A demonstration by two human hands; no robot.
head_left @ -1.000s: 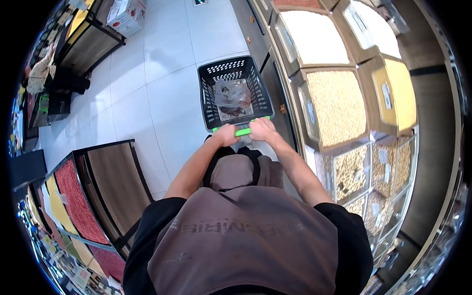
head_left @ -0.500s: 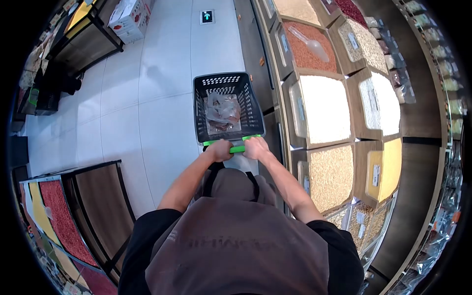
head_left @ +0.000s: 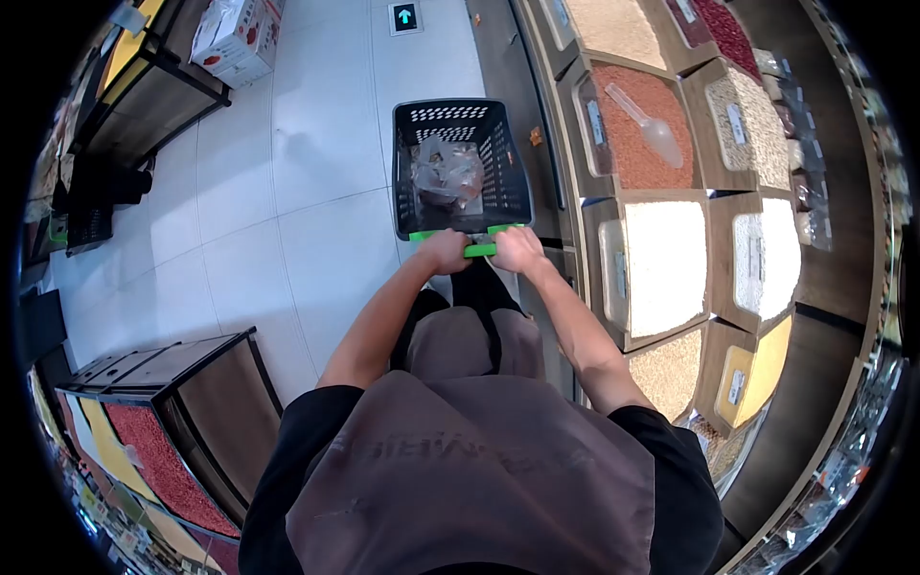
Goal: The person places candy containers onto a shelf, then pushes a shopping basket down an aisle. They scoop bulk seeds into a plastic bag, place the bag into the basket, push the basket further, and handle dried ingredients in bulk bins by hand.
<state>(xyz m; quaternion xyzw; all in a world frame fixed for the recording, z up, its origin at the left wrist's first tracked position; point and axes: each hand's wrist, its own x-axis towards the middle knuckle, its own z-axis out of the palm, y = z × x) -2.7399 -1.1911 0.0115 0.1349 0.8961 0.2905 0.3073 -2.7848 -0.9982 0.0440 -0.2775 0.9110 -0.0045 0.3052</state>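
Both of my arms reach forward to a black perforated shopping basket [head_left: 407, 187] with a bright green handle [head_left: 480, 250]. My left hand [head_left: 445, 251] is wrapped round the handle's left part. A short way to the right, my right hand [head_left: 518, 249] grips the same handle, and a piece of green shows between the two. Inside the basket lies a crumpled clear plastic bag [head_left: 448, 172] with something dark reddish in it, too blurred to name. The basket is out in front of my legs, close to the floor.
Along the right run bulk bins of grain: a reddish one [head_left: 637, 144] with a clear scoop [head_left: 652, 132], white ones [head_left: 663, 264] and a yellow one [head_left: 767, 369]. A wooden display stand [head_left: 206, 422] is at lower left. White boxes [head_left: 235, 43] sit at upper left on the tiled floor [head_left: 331, 240].
The basket sits a little higher and further right in view, and more of my legs shows beneath it. The bins have shifted right and down. Both hands keep their hold.
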